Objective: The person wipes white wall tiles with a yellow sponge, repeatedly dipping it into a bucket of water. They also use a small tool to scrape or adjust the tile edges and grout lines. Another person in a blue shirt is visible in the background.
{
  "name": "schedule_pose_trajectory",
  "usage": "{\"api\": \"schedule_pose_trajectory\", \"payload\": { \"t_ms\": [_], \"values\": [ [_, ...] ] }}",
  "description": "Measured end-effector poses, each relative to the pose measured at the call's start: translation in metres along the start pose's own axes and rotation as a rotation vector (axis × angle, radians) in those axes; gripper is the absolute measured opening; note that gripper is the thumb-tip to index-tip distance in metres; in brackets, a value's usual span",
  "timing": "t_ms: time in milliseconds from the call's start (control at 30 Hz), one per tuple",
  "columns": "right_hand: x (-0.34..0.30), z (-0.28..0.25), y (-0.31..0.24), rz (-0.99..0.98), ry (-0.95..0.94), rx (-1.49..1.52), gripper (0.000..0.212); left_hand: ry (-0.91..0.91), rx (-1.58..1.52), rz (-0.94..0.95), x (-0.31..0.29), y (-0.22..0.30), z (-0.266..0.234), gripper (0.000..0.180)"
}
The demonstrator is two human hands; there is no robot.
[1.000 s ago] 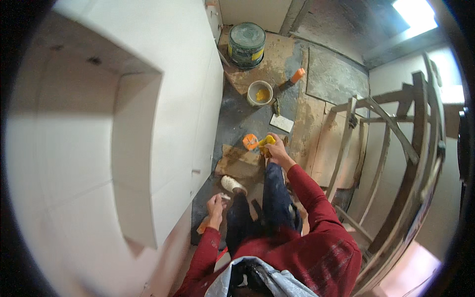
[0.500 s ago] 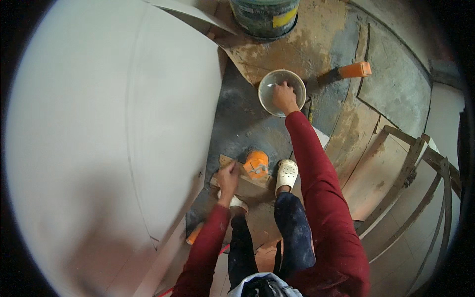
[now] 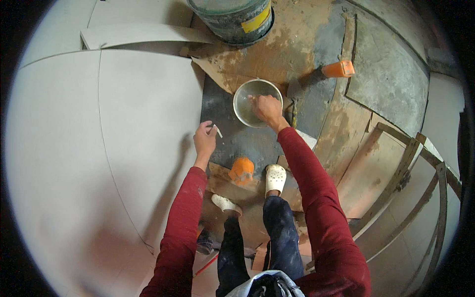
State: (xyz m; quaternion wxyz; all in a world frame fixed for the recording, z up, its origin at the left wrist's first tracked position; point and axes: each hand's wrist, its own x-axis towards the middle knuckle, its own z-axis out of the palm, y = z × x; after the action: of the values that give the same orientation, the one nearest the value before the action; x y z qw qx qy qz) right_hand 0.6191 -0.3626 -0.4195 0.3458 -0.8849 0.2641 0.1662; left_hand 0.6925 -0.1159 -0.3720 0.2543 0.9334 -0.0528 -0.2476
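My left hand (image 3: 205,142) is raised over the dark floor at the edge of the white panel. Its thumb and fingers pinch a small, thin white piece (image 3: 218,131), too small to name. My right hand (image 3: 267,109) reaches into a round pale bucket (image 3: 238,113) that seems to hold cloudy liquid. Those fingers look curled together inside the rim, slightly blurred, and whatever they grip is hidden. An orange container (image 3: 241,170) with grey smears is on the floor between the left hand and my feet.
Large white panels (image 3: 143,109) fill the left side. A dark tub with a yellow label (image 3: 237,22) stands at the back. An orange box-shaped object (image 3: 339,69) lies to the right, near a grey slab (image 3: 388,74). Wooden frame pieces (image 3: 396,173) lean at the far right.
My left hand has moved up and forward from beside the orange container and now shows a white piece. My right hand stays in the bucket. The view has shifted.
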Motion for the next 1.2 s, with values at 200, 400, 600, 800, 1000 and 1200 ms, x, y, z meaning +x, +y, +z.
{"api": "schedule_pose_trajectory", "payload": {
  "t_ms": [200,400,600,800,1000,1200],
  "values": [
    [-0.004,-0.004,-0.006,0.075,0.292,0.308,0.038,0.316,0.312,0.277,0.026,0.052,0.018,0.027],
    [-0.006,-0.001,0.012,-0.1,0.52,0.485,0.027,0.108,0.506,0.539,0.031,0.109,0.074,0.023],
    [-0.005,-0.006,0.013,0.02,0.301,0.451,0.018,-0.134,0.849,0.633,0.031,0.095,0.106,0.023],
    [0.0,0.004,0.013,0.017,0.277,0.297,0.018,-0.196,0.556,0.512,0.042,0.075,0.135,0.023],
    [0.015,0.014,0.016,-0.012,0.153,0.071,0.027,-0.207,0.614,0.437,0.042,0.078,0.132,0.02],
    [0.007,0.006,0.017,-0.019,0.198,0.194,0.018,-0.385,0.544,0.408,0.028,0.108,0.102,0.016]
  ]
}}
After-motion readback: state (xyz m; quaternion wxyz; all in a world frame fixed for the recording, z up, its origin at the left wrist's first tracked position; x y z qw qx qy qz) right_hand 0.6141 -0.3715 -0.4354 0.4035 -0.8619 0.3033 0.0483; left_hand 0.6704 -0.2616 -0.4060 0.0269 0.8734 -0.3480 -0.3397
